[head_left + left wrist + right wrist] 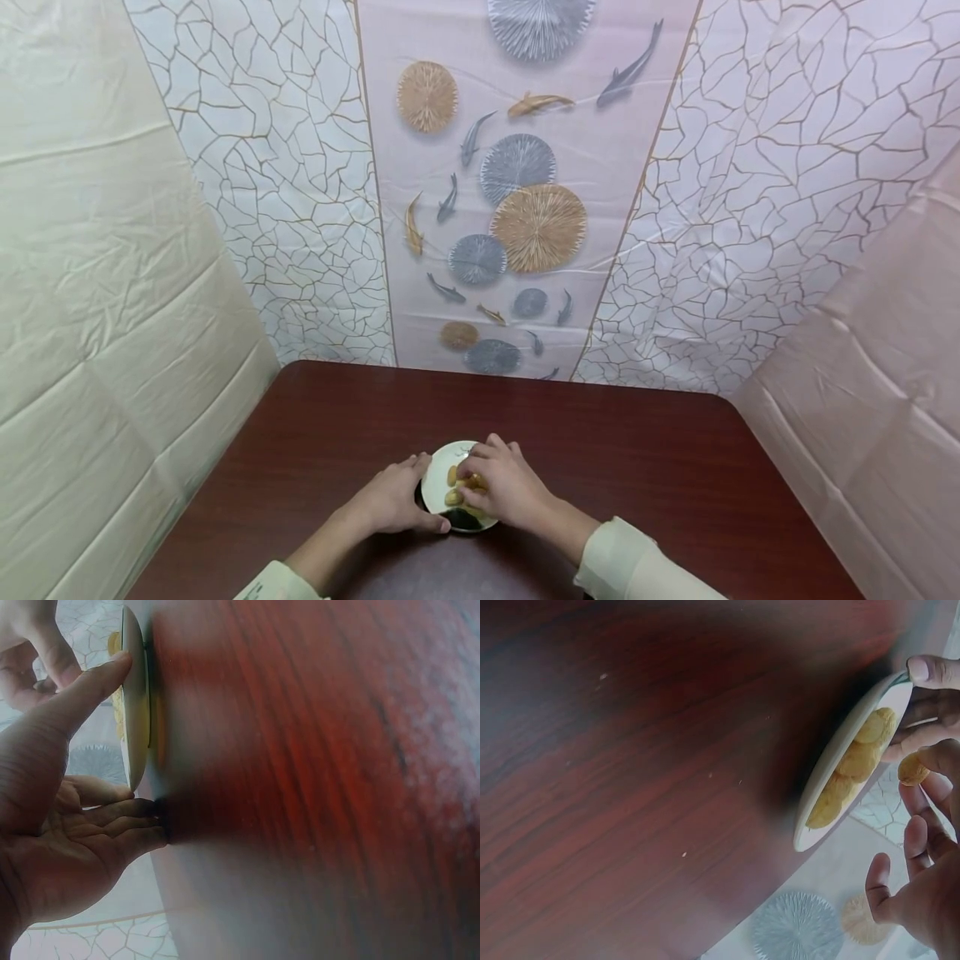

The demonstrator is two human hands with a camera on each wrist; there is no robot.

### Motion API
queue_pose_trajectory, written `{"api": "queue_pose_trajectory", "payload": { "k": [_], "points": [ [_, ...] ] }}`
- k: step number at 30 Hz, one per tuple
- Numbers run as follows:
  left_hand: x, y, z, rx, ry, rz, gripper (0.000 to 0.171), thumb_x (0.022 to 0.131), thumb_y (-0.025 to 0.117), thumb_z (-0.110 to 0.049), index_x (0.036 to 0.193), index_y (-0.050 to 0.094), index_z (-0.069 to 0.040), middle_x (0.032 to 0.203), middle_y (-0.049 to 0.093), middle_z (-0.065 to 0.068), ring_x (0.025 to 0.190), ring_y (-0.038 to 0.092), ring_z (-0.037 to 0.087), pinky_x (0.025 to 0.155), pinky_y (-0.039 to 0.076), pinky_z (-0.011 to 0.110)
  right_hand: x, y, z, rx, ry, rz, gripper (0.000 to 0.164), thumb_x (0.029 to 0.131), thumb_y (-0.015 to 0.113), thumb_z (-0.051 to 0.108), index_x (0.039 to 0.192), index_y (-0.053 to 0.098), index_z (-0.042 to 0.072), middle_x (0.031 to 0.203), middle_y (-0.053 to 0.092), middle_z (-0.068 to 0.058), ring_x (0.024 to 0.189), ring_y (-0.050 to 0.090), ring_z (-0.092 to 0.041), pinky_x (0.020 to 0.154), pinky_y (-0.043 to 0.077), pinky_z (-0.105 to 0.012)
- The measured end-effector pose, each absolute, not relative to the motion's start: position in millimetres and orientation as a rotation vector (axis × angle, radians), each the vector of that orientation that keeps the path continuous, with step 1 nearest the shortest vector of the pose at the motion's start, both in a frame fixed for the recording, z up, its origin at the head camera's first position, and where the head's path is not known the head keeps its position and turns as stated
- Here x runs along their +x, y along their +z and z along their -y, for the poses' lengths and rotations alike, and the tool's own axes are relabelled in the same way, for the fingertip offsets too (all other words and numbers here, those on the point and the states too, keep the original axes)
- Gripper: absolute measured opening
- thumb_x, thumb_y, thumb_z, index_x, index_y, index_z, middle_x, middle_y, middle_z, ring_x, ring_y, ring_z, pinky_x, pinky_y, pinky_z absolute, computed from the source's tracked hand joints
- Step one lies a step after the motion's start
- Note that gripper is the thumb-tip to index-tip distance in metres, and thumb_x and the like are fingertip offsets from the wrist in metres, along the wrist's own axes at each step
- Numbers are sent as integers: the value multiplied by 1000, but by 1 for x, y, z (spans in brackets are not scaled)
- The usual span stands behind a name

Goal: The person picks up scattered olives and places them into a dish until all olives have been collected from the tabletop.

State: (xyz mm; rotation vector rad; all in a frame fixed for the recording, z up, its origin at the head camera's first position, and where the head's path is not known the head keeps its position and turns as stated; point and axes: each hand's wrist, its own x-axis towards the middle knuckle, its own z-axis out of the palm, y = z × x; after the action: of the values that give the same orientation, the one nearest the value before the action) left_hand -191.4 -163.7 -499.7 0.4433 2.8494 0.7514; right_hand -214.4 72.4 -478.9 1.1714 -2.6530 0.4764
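A small white plate (437,482) with a dark patterned area at its near side sits on the table. Several round golden-yellow pieces of food (855,759) lie on it, probably cookies, though their exact kind is unclear. My left hand (396,498) holds the plate's left side, thumb on the near rim and fingers along the far side. Over the plate's right part is my right hand (512,483). Between thumb and index finger it pinches one round golden piece (912,770), which the right wrist view shows lifted clear of the others. The other right fingers are loosely bent.
The dark red-brown wooden table (360,417) extends around the plate on all sides. Behind its far edge hangs a patterned cloth (480,317) with fish and round motifs. Plain pale cloths (112,333) hang at the left and right.
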Motion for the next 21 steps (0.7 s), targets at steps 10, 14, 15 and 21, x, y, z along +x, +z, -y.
{"api": "queue_pose_trajectory", "payload": {
  "k": [10,14,15,21],
  "points": [
    [-191,-497,163,441,758,-2854,121,75,99,-57,162,46,9,163,52,35,150,54,56,120,48,69,-220,-482,-56,1187,443,2642,11,94,89,25,101,81,19,98,75,6,88,42,-7,73,28,-24],
    [-191,-499,165,460,764,-2856,122,75,98,-58,162,46,10,162,52,37,147,56,57,118,50,69,-223,-485,-52,1190,430,2644,10,96,88,25,102,82,20,103,78,6,90,46,-8,75,31,-25],
    [-191,-500,165,467,768,-2855,122,75,98,-58,162,45,10,162,52,38,146,56,57,118,50,69,-223,-485,-51,1190,433,2648,9,96,87,25,102,82,21,104,78,6,90,47,-8,75,32,-25],
    [-190,-500,165,497,773,-2864,120,75,98,-57,161,47,10,160,54,38,144,58,58,116,52,69,-224,-485,-47,1187,442,2671,7,98,86,26,101,82,22,105,79,8,92,49,-9,77,33,-27]
  ]
}}
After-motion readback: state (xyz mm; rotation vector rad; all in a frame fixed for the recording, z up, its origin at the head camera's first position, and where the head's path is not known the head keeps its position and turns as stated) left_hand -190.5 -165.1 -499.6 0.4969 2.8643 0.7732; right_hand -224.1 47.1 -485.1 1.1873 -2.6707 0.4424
